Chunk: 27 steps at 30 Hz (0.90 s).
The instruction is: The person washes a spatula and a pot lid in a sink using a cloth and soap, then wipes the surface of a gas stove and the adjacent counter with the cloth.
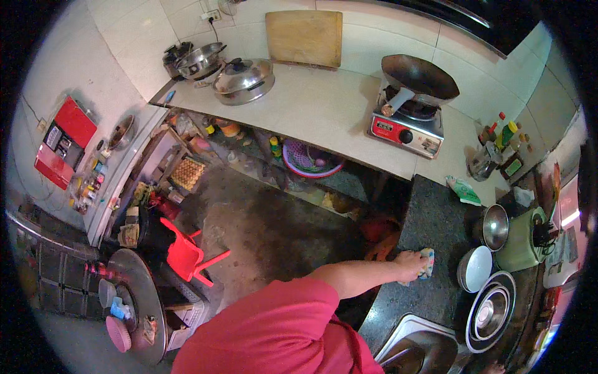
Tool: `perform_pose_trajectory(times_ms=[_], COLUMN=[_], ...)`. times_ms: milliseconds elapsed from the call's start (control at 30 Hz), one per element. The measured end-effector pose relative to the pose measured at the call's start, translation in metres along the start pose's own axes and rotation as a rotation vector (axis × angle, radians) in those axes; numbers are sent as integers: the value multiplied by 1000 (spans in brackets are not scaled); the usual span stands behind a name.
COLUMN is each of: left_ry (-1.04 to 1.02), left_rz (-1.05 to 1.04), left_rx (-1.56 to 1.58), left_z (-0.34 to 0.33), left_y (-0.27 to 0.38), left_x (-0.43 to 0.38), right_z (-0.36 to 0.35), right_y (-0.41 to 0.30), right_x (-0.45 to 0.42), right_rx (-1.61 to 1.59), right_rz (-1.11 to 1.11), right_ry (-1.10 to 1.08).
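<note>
My left hand [411, 266] reaches from the pink sleeve over the dark stone worktop and grips a multicoloured cloth [427, 263], pressed near the worktop's edge. Only a sliver of my right hand [494, 369] shows at the bottom edge, too little to tell its grip. Below my left hand lies a stainless steel sink [432, 353]. Farther right, a white bowl [476, 269], a metal bowl [495, 227] and nested metal basins [490, 312] rest on the worktop. A green-and-white packet [463, 190] lies at its upper end.
A wok [420, 77] sits on a portable gas stove [406, 133] on the pale counter, with bottles [507, 133] to its right. A lidded pan [244, 82] and a wooden cutting board [304, 38] are farther left. A red plastic chair [187, 255] stands on the floor.
</note>
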<state>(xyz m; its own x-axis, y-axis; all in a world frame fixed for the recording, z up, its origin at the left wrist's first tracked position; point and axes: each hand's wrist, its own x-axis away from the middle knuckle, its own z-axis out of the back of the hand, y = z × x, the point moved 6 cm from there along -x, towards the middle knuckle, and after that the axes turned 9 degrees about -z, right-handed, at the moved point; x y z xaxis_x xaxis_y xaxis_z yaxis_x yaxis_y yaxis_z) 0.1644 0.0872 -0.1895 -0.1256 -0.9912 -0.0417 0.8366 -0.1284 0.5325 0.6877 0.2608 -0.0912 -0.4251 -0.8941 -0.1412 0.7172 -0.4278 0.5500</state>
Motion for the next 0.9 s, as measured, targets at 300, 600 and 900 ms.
perform_pose_trajectory(times_ms=[300, 600, 900], left_ry=[483, -323, -664], left_rz=[188, 360, 369], left_rx=[906, 2312, 2294], left_z=[-70, -27, -48], left_y=[-32, 99, 204], left_x=[1, 56, 70], right_z=[3, -30, 186], right_y=[6, 81, 116], right_x=[-10, 3, 190], right_rx=[3, 15, -1547], right_rz=[16, -11, 265], right_ry=[-1, -40, -130])
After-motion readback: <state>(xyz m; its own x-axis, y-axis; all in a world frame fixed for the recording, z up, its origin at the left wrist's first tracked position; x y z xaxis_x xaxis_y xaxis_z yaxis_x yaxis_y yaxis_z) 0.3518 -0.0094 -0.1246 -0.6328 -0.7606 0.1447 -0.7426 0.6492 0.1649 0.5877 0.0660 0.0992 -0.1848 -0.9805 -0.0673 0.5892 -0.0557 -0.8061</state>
